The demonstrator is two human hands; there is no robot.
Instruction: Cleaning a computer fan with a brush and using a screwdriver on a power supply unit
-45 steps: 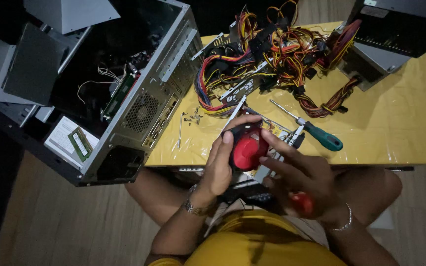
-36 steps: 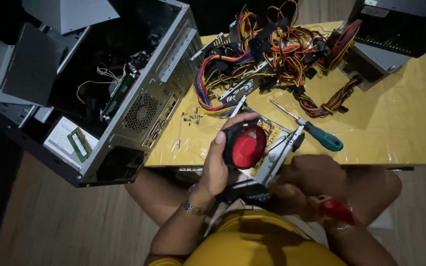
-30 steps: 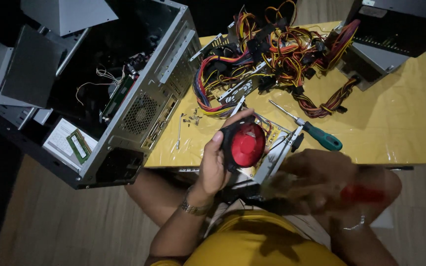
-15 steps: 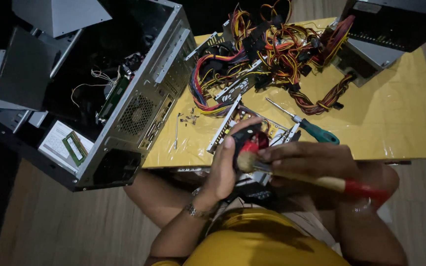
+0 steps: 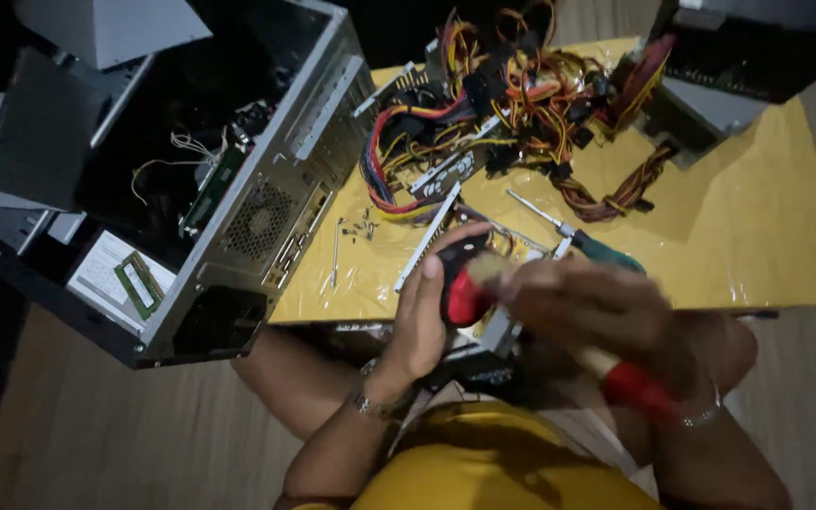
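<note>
Left hand (image 5: 424, 312) grips round red-and-black fan (image 5: 465, 283); right hand (image 5: 587, 307), at three o'clock, holds red-handled brush (image 5: 639, 389). Motion blur suggests slippage risk.

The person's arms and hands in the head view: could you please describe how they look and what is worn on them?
Both forearms are bare, with no sleeves or gloves in view. The left hand has a metallic bracelet at the wrist. The right hand is motion-blurred, and a thin silvery bangle circles its wrist. A yellow top covers the torso below.

Red-and-black part (image 5: 465, 283), held at table edge
</note>
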